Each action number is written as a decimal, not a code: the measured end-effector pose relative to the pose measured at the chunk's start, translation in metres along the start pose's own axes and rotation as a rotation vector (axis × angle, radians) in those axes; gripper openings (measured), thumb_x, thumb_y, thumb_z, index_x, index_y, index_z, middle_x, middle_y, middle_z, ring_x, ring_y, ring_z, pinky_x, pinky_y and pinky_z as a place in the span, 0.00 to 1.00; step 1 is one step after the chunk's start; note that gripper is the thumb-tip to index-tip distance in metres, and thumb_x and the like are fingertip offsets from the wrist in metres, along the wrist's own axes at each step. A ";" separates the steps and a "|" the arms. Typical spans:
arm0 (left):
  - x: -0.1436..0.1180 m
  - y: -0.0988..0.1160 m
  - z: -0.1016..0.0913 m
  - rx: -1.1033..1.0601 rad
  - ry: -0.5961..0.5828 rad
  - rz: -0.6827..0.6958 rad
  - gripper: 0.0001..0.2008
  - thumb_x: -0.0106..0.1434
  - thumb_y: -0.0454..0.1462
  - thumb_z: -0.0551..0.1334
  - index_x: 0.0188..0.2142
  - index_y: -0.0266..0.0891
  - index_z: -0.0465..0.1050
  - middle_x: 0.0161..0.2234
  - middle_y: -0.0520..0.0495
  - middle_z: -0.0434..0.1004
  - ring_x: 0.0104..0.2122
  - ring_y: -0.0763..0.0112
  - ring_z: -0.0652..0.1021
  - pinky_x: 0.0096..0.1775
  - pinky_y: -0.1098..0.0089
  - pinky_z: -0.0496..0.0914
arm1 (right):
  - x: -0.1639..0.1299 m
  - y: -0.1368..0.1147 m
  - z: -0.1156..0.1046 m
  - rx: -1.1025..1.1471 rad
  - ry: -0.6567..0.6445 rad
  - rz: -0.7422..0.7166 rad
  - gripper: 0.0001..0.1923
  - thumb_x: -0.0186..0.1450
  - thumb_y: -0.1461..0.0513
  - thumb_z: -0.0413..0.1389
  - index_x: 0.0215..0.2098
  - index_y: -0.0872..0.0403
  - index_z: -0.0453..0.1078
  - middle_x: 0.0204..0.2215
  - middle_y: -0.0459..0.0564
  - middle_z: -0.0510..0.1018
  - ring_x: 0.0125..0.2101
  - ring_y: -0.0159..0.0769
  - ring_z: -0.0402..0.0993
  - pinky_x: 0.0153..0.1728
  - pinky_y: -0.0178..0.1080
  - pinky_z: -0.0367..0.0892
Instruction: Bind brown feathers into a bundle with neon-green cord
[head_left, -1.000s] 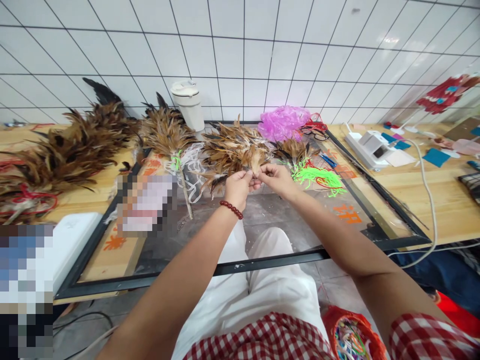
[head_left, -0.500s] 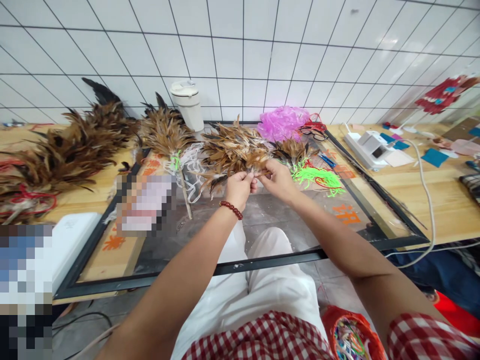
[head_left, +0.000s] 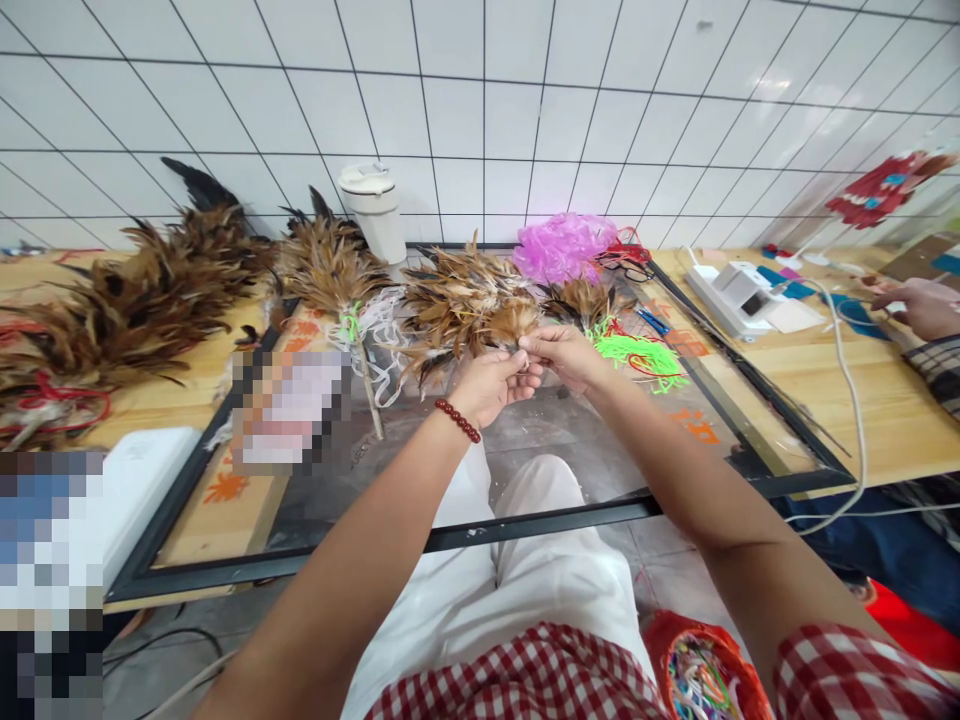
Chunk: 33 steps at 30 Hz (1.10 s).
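left hand (head_left: 491, 385): closed on base of feather bunch (head_left: 510, 322); just left of right hand
right hand (head_left: 564, 352): pinching same bunch; touching left hand
feather bunch: just before pink plastic (head_left: 564, 246)

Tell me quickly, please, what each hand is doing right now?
Left hand: closed, pinching the base of a small bunch of brown feathers.
Right hand: closed, fingertips pinching the same bunch's base.

A single head-worn camera looks forward and down from above the lap, close over the glass-topped table (head_left: 570, 450), facing the tiled wall (head_left: 480, 110) behind it.
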<state>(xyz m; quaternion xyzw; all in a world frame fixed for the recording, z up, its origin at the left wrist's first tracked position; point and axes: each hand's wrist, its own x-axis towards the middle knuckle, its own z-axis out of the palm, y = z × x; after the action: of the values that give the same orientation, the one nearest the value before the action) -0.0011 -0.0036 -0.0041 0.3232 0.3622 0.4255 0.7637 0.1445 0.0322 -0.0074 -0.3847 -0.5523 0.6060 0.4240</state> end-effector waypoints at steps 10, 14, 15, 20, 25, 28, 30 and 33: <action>-0.004 0.008 -0.004 -0.029 -0.160 -0.144 0.08 0.64 0.31 0.59 0.29 0.31 0.72 0.22 0.48 0.75 0.21 0.78 0.76 0.23 0.78 0.70 | -0.010 -0.008 -0.014 0.317 -0.437 0.168 0.21 0.47 0.55 0.70 0.31 0.58 0.69 0.25 0.44 0.76 0.25 0.29 0.73 0.30 0.35 0.71; -0.005 0.007 -0.005 0.004 -0.236 -0.203 0.07 0.63 0.32 0.60 0.28 0.31 0.72 0.23 0.47 0.75 0.21 0.76 0.77 0.24 0.78 0.70 | -0.011 -0.008 -0.016 0.298 -0.458 0.193 0.19 0.48 0.55 0.69 0.30 0.59 0.71 0.22 0.45 0.76 0.22 0.30 0.73 0.27 0.35 0.71; -0.005 0.006 -0.005 0.000 -0.245 -0.198 0.07 0.63 0.32 0.60 0.28 0.31 0.72 0.23 0.47 0.76 0.21 0.76 0.77 0.24 0.77 0.71 | -0.009 -0.008 -0.015 0.284 -0.416 0.192 0.18 0.49 0.55 0.69 0.29 0.59 0.71 0.20 0.45 0.76 0.20 0.30 0.72 0.25 0.34 0.69; -0.001 0.005 -0.010 -0.081 -0.267 -0.130 0.10 0.66 0.35 0.57 0.37 0.31 0.74 0.32 0.41 0.80 0.30 0.70 0.81 0.33 0.70 0.75 | -0.004 -0.008 -0.007 0.270 -0.163 0.164 0.17 0.47 0.56 0.70 0.22 0.58 0.69 0.15 0.41 0.71 0.16 0.24 0.65 0.20 0.30 0.63; 0.000 0.007 -0.013 -0.100 -0.259 -0.169 0.09 0.65 0.35 0.57 0.36 0.30 0.74 0.26 0.46 0.75 0.26 0.73 0.78 0.29 0.74 0.74 | -0.003 -0.008 -0.005 0.203 -0.150 0.159 0.20 0.43 0.53 0.71 0.22 0.57 0.70 0.16 0.41 0.70 0.19 0.26 0.65 0.23 0.31 0.62; 0.000 0.011 -0.012 -0.170 -0.169 -0.077 0.06 0.63 0.33 0.60 0.31 0.32 0.72 0.21 0.52 0.68 0.21 0.80 0.73 0.25 0.79 0.71 | 0.000 -0.002 -0.004 0.062 -0.031 0.040 0.18 0.49 0.51 0.67 0.26 0.56 0.71 0.21 0.42 0.72 0.21 0.26 0.63 0.25 0.32 0.60; 0.000 0.016 -0.012 -0.262 -0.072 0.067 0.05 0.62 0.33 0.61 0.29 0.34 0.70 0.21 0.53 0.66 0.21 0.81 0.72 0.25 0.80 0.70 | 0.004 0.004 -0.003 -0.137 0.065 -0.111 0.13 0.56 0.53 0.62 0.29 0.55 0.73 0.23 0.43 0.72 0.24 0.27 0.63 0.29 0.33 0.61; 0.001 0.026 -0.015 -0.392 0.082 0.276 0.07 0.64 0.34 0.60 0.29 0.36 0.69 0.22 0.54 0.67 0.23 0.80 0.73 0.27 0.79 0.70 | 0.007 0.014 0.000 -0.551 0.030 -0.357 0.08 0.60 0.63 0.55 0.35 0.54 0.76 0.29 0.47 0.72 0.32 0.32 0.66 0.38 0.38 0.62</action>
<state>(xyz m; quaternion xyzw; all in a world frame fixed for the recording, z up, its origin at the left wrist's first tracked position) -0.0245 0.0114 0.0086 0.1977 0.2560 0.6009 0.7310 0.1412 0.0382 -0.0209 -0.3910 -0.7478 0.3440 0.4118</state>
